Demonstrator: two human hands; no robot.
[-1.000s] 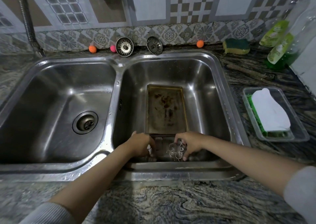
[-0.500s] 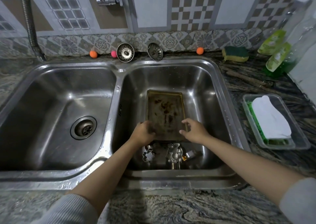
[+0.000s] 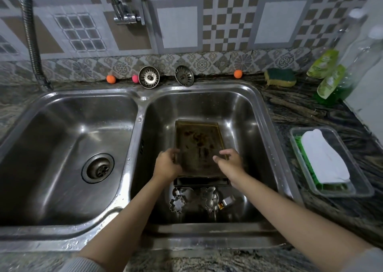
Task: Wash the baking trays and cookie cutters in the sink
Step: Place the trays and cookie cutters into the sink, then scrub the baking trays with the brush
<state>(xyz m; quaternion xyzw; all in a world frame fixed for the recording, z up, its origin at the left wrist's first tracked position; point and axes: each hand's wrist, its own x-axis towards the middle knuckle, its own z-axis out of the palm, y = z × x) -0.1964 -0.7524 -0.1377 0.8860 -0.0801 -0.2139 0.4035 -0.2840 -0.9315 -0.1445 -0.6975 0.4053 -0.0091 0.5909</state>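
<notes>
A stained, browned baking tray (image 3: 199,145) lies in the right basin of the steel sink (image 3: 267,126), its near end resting on a second tray (image 3: 201,181) beneath it. My left hand (image 3: 166,165) grips the top tray's left edge, and my right hand (image 3: 232,163) curls over its right edge. Near the basin's front wall lie metal cookie cutters: a flower-shaped one (image 3: 176,204), a larger one (image 3: 209,197) and a small piece (image 3: 227,201).
The left basin (image 3: 62,147) has an open drain. A faucet (image 3: 126,12) hangs above the divider, with two strainers (image 3: 148,77) on the back ledge. A sponge (image 3: 279,76), green detergent bottles (image 3: 329,83) and a plastic container (image 3: 369,191) with a white cloth stand on the right counter.
Both hands left the cookie cutters at the basin's front and moved up to the top tray's side edges, closing on them. The camera view shifted slightly downward.
</notes>
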